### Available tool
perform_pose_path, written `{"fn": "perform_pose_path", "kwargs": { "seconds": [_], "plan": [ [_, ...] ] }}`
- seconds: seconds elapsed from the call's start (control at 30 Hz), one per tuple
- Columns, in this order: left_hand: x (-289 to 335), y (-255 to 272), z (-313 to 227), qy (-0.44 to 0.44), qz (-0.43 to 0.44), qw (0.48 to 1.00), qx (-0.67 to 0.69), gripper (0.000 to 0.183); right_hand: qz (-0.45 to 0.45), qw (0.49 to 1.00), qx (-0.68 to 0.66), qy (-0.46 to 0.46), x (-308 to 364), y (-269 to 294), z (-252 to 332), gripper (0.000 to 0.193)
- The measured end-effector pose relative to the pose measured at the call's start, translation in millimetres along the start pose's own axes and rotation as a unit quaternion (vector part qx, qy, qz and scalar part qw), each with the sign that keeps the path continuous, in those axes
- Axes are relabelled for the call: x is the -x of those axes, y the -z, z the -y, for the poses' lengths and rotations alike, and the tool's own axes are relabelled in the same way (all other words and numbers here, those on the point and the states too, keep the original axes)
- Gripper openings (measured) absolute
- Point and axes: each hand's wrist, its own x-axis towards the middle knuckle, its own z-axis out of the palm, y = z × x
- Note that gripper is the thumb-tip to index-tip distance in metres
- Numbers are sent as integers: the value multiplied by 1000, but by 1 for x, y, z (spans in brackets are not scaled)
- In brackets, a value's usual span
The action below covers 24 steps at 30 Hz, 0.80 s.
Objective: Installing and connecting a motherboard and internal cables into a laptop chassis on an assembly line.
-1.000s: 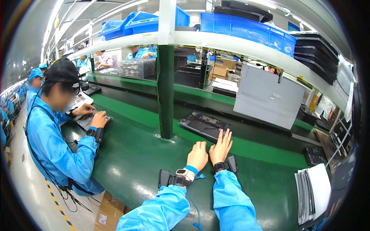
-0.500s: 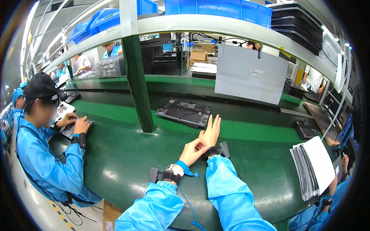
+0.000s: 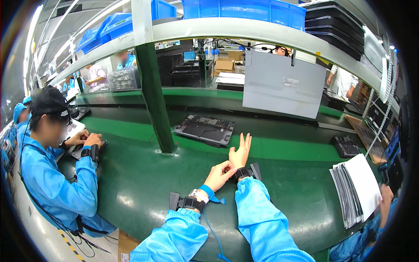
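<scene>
bench: green work surface [image 3: 144, 183], bare under both hands
open chassis: dark laptop base [image 3: 204, 129] lies flat on the belt, beyond the fingertips, near but untouched
paper stack: sheets [image 3: 355, 190] well off to the right
right hand: [image 3: 240, 153] flat, fingers spread, grasping nothing
left hand: [image 3: 219, 174] loosely curled, fingertips at the right wrist band [image 3: 242, 173]
step: looks like strap adjustment, no part picked yet
next move: probably calls for a forward reach to the chassis
hidden: strap clasp too small to tell; neighbour's workpiece covered by their hands
</scene>
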Motion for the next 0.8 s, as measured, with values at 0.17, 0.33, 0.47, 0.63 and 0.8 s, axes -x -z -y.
{"fn": "perform_pose_path", "kwargs": {
  "seconds": [0.17, 0.33, 0.47, 0.63, 0.8],
  "plan": [
    [2, 0, -5, 44, -6, 999, -15, 24, 62, 997, 6, -45, 4, 7, 5, 54],
    [0, -5, -8, 56, -21, 998, 2, 29, 108, 992, 41, -52, 7, 8, 4, 36],
    [0, -5, -3, 71, -25, 997, -15, 28, 160, 983, 44, -80, 8, 8, 4, 29],
    [0, 2, -4, 58, -15, 998, -31, 26, 141, 987, 48, -56, 9, 2, 7, 23],
    [-3, -5, -5, 64, -7, 998, -25, 26, 113, 992, 18, -52, 4, 8, 3, 27]
  ]
}}
